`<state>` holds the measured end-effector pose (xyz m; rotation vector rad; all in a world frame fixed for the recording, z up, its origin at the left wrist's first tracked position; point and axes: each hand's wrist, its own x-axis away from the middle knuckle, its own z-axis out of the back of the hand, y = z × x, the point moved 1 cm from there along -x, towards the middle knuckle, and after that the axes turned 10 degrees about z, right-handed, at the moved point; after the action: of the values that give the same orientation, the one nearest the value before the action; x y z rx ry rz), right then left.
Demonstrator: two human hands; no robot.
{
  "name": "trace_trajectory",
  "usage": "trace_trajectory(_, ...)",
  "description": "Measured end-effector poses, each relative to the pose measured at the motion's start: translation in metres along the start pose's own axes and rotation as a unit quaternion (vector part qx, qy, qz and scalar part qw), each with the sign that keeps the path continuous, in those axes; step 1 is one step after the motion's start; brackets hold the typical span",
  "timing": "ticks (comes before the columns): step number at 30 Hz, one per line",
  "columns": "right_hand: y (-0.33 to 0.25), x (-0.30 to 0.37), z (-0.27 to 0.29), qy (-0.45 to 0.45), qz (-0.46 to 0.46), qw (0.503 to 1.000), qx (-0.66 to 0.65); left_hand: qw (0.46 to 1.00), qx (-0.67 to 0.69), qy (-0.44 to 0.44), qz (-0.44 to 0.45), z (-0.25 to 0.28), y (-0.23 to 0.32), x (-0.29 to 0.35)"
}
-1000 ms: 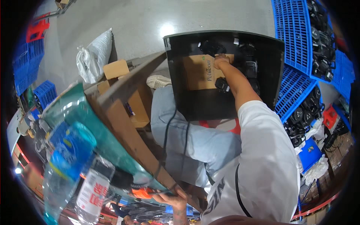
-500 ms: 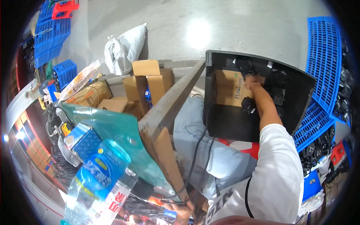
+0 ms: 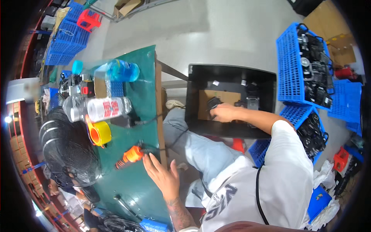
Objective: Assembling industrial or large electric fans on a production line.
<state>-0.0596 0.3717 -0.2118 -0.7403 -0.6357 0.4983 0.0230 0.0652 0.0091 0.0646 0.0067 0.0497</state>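
My right hand (image 3: 224, 112) reaches into a black open-topped bin (image 3: 193, 77) and closes on a small black device (image 3: 213, 102), whose exact kind I cannot make out. Below it lies a brown cardboard piece (image 3: 228, 96) on the bin's floor. More black devices (image 3: 252, 102) sit along the bin's right side. My left hand (image 3: 162, 176) is open and empty, fingers stretched, at the right edge of a green-topped table (image 3: 127, 179). Its fingertips are close to an orange-gripped corded tool (image 3: 133, 154); whether they touch it I cannot tell.
On the table lie a blue-labelled bottle (image 3: 119, 70), a white-labelled bottle (image 3: 110, 107) and a yellow tape roll (image 3: 100, 133). A black mesh guard (image 3: 67, 147) stands at its left side. Blue crates (image 3: 288, 65) of black devices stand right of the bin, beside a red stool (image 3: 341, 158).
The view has shifted, showing more of the tabletop. My left hand has come up to the table edge beside the orange tool. My right hand has moved leftward in the bin, over the cardboard.
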Motion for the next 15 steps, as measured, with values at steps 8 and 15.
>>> trace_trajectory(8, -0.25, 0.066, 0.059, -0.042, 0.461, 0.872, -0.16, 0.959, 0.265, -0.077, -0.068, 0.028, -0.007, 0.098)
trace_trajectory(15, -0.406, -0.029, 0.015, -0.185, 0.332, 0.876, -0.296, 0.765, 0.63, 0.067, 0.115, 0.025, -0.092, 0.172)
